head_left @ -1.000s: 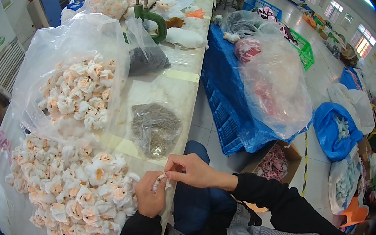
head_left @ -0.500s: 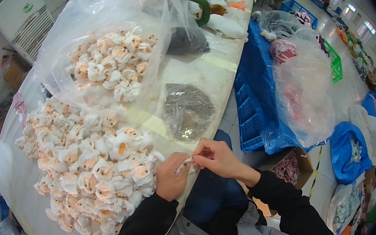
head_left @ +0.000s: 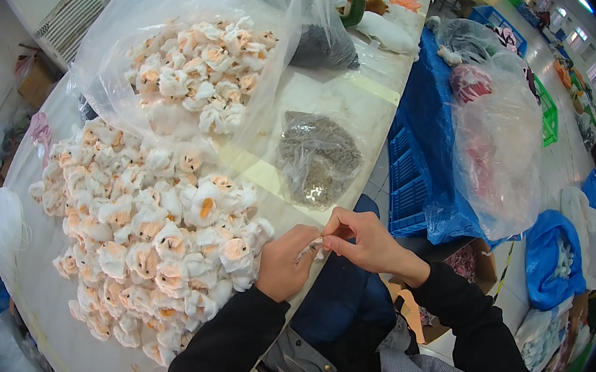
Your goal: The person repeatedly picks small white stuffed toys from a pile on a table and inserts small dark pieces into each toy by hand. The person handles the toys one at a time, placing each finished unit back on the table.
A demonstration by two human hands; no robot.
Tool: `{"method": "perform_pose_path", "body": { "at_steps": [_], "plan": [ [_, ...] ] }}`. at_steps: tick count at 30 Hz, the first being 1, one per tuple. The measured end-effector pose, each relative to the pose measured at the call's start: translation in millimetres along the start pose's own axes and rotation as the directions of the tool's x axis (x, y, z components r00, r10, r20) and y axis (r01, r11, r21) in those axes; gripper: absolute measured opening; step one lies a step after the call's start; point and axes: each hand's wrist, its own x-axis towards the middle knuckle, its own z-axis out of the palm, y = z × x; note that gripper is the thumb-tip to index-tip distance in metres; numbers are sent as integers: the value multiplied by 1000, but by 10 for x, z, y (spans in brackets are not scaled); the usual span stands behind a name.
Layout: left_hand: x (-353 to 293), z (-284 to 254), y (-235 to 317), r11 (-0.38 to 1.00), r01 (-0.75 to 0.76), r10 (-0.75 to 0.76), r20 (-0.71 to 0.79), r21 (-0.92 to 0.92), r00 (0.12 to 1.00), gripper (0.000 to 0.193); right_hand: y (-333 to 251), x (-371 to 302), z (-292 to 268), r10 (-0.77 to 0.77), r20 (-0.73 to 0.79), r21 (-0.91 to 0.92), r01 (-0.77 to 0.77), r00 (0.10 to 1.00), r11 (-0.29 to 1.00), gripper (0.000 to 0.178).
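Note:
At the table's near edge, my left hand (head_left: 286, 263) is closed on a small white fluffy piece (head_left: 317, 248), mostly hidden by the fingers. My right hand (head_left: 365, 244) pinches at the same piece from the other side, thumb and forefinger together. Just left of my hands spreads a big heap of white and peach fluffy plush pieces (head_left: 155, 238), several with dark specks or an orange patch. Beyond my hands lies a clear plastic bag (head_left: 317, 158) of small dark grains.
A large clear bag (head_left: 200, 70) holds more fluffy pieces behind the heap. Past it are a dark-filled bag (head_left: 323, 47) and a green clamp (head_left: 353, 0). On the right stand a blue crate (head_left: 402, 186) under plastic, a cardboard box (head_left: 485, 266) and a blue sack (head_left: 553, 259).
The view has shifted, so the table and heap sit further right and higher. Both hands remain together on the small piece, with fingers slightly shifted.

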Motion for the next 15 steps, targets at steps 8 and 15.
{"method": "perform_pose_path", "body": {
  "at_steps": [8, 15],
  "plan": [
    [-10, -8, -1, 998, 43, -46, 49, 51, 998, 21, -37, -2, -20, 56, 7, 8, -56, 998, 998, 9],
    [-33, 35, -28, 992, -60, 61, -7, 113, 998, 19, 91, -25, 36, -38, -49, -31, 36, 998, 999, 8]
  ]
}}
